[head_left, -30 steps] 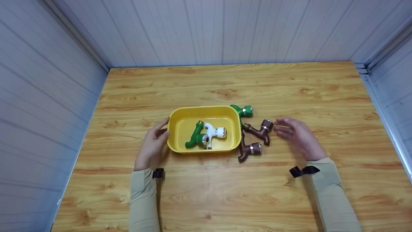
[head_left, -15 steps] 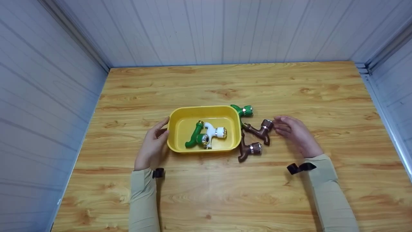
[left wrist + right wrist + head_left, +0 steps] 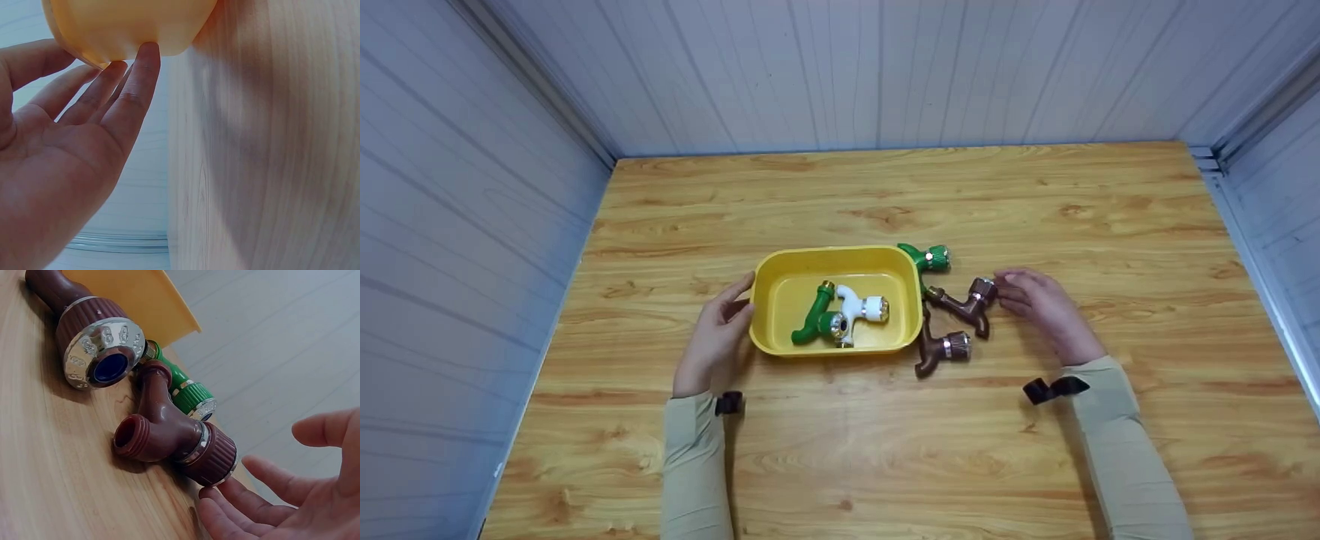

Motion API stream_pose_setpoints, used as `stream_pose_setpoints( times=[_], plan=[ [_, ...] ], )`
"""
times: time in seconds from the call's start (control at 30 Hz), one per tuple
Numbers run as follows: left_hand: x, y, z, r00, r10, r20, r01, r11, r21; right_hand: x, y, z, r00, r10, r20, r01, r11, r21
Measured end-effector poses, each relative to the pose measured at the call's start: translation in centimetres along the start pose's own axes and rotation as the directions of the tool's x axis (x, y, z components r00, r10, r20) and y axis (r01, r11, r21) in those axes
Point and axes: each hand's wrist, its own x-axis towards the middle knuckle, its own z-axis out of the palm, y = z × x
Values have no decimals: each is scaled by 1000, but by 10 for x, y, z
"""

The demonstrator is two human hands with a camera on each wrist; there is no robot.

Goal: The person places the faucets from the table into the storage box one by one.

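Observation:
My left hand (image 3: 712,337) rests its fingertips on the left outer wall of a yellow plastic basin (image 3: 780,262); its fingers (image 3: 138,93) are fairly straight in the left wrist view. Inside the basin lie a green tap (image 3: 814,319) and a white tap (image 3: 855,306), touching or overlapping. My right hand (image 3: 1046,311) is beside the knob of a brown tap (image 3: 971,306), holding nothing. In the right wrist view its fingertips reach the knob end of that brown tap (image 3: 169,424), with the thumb held apart; whether they press on it I cannot tell.
A second brown tap (image 3: 934,352) lies at the basin's front right corner. Another green tap (image 3: 930,258), partly hidden by the rim, lies by the back right corner. The wooden table (image 3: 885,450) meets panelled walls (image 3: 840,75) behind and on both sides.
My right hand has shifted slightly left, closer to the brown tap's knob. The left hand, the basin and the taps look unmoved.

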Motion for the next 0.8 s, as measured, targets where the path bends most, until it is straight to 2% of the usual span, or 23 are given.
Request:
stream_pose_setpoints(
  times=[0.1,0.27,0.37,0.53,0.7,0.8],
  plan=[
    [0,0,0,1000,8,0,-8,1000,12,1,1,2,1000,-1,-19,0,999,-33],
    [0,1,-1,1000,1,6,-1,1000,1,4,6,5,999,-25,-39,19,989,-147],
    [-2,8,0,1000,-4,18,5,1000,-9,5,9,7,998,-41,-52,29,978,-208],
    [-6,21,2,1000,-17,21,17,1000,5,7,10,9,997,-45,-55,30,969,-247],
    [-2,7,0,1000,9,11,-9,1000,-8,8,10,11,998,-44,-49,29,962,-272],
    [-1,4,0,1000,13,8,-13,1000,-16,8,11,11,998,-53,-45,38,959,-279]
  ],
)
